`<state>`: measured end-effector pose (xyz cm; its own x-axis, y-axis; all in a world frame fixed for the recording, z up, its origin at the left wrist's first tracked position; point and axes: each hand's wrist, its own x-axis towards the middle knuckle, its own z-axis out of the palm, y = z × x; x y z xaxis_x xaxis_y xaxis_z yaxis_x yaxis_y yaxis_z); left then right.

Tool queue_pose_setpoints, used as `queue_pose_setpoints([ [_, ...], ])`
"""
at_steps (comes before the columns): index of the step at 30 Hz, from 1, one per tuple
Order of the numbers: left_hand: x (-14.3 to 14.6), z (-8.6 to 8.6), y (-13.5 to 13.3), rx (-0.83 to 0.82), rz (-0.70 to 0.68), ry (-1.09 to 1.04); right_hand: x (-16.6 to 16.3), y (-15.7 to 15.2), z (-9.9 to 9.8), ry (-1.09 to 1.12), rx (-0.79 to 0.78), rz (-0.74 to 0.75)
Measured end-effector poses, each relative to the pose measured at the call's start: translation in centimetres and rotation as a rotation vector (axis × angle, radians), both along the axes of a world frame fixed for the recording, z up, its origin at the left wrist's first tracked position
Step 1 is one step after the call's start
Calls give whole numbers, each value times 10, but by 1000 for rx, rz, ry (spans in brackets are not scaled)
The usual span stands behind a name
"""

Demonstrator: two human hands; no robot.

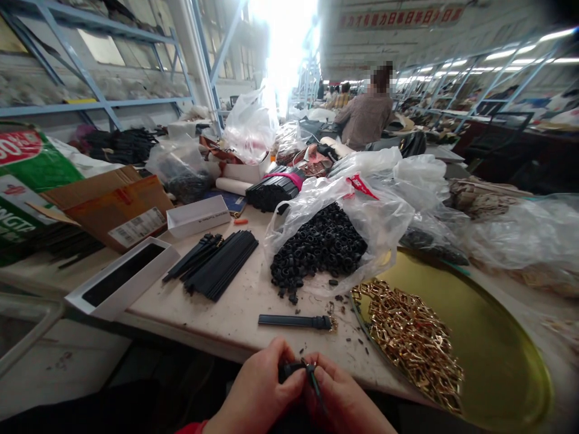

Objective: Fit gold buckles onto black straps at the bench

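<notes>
My left hand (257, 392) and my right hand (344, 401) meet at the bottom edge, below the table's front. Both pinch a narrow black strap (296, 366) with a small metal piece at its end. Just beyond them on the table lies a finished black strap with a gold buckle (296, 322). An open plastic bag of small black loops (321, 244) sits behind it. To the right, a round brass tray (497, 337) holds a heap of gold buckles (411, 337).
A stack of black straps (217, 265) and an open white box (122, 283) lie left of the bag. Cardboard boxes (113, 208), more bags and bundles crowd the far table. A person (366, 114) sits further back with their back turned. Blue metal shelving (90, 90) stands at the left.
</notes>
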<state>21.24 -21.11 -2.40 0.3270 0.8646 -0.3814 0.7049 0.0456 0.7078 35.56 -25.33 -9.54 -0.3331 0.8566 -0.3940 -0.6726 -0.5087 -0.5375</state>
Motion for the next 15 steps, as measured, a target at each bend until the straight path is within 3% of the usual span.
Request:
queue_pose_setpoints([
  [4, 1, 2, -4, -26, 21, -20, 2, -3, 1, 9, 34, 37],
  [7, 1, 2, -9, -109, 28, -245, 4, -3, 7, -89, 97, -62],
  [12, 1, -3, -19, -291, 67, -606, 9, -3, 14, -834, 252, -279],
  [15, 0, -7, -22, -362, 130, -682, 13, -5, 17, -977, 349, -187],
])
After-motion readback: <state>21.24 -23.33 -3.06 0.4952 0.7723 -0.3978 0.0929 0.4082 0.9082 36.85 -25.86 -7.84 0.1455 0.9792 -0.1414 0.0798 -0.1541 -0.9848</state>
